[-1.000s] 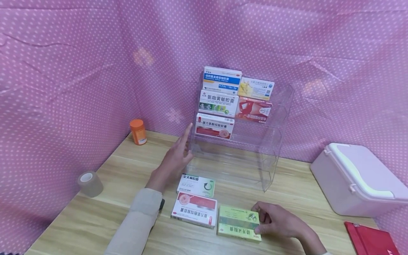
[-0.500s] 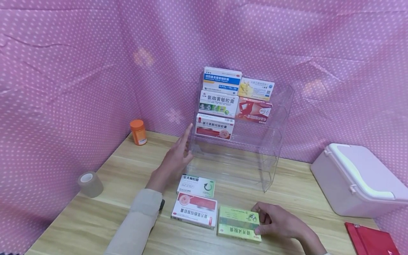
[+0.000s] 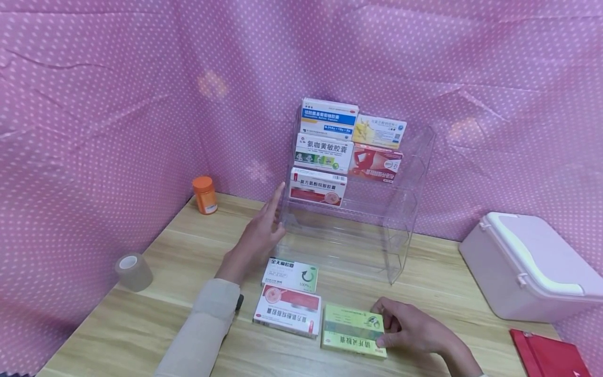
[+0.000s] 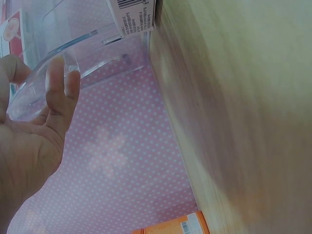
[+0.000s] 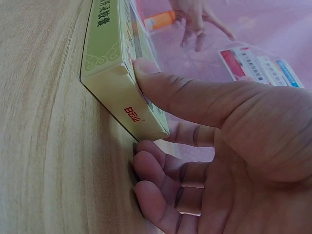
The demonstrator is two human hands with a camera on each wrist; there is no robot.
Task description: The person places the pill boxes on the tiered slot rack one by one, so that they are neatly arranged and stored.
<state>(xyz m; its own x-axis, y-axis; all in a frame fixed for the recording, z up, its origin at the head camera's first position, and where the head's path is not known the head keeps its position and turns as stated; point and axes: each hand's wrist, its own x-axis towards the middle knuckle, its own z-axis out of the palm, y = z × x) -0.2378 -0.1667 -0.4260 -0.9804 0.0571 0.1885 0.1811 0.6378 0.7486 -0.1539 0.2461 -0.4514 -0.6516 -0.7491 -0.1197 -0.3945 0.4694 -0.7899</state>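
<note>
My left hand [image 3: 260,230] rests against the left side of a clear acrylic display rack [image 3: 339,262], its fingers fairly straight. The left wrist view shows those fingers [image 4: 57,92] at the rack's side panel. At the right end of a yellow-green medicine box [image 3: 353,331] lying flat on the table, my right hand [image 3: 412,325] pinches it. In the right wrist view the thumb [image 5: 180,95] is on the upper face of the box, and the other fingers curl by its end. To its left lie a red-and-white medicine box [image 3: 287,310] and a white-and-green one [image 3: 289,275].
Several medicine boxes, including a blue-and-white one [image 3: 328,119] and a red one [image 3: 375,163], stand on the rack's upper tiers. An orange bottle [image 3: 205,195] and a tape roll [image 3: 134,272] are at left. A white lidded case [image 3: 527,267] and red pouch [image 3: 548,353] are at right.
</note>
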